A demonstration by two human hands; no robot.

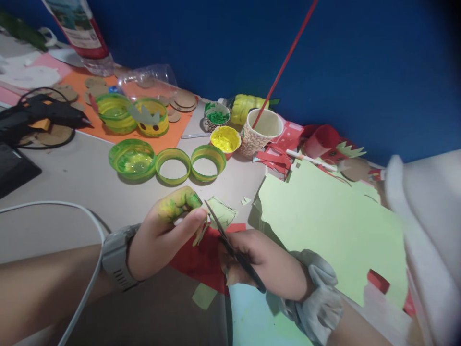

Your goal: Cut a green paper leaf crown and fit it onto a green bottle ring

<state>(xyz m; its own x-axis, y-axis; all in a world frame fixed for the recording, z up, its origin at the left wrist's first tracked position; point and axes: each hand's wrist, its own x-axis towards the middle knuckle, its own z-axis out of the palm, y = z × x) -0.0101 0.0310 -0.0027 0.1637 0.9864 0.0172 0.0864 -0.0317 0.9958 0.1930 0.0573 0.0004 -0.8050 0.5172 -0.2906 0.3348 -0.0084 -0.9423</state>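
Pinching paper [224,212] edge, left grip [169,223]; right grip [264,264] around scissors [245,265]; gap before rings [173,181].

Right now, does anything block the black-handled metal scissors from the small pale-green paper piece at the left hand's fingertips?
Nothing visible does: the scissors in the right hand cross in front of the paper piece, with the left hand close beside them.

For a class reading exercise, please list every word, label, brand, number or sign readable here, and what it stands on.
There is no text that I can read with certainty.
Bottle label: lines of print, too small and blurred to read.
Large paper cup: printed pattern, no readable words.
Pale green piece by the scissors: dark lines, no readable letters.
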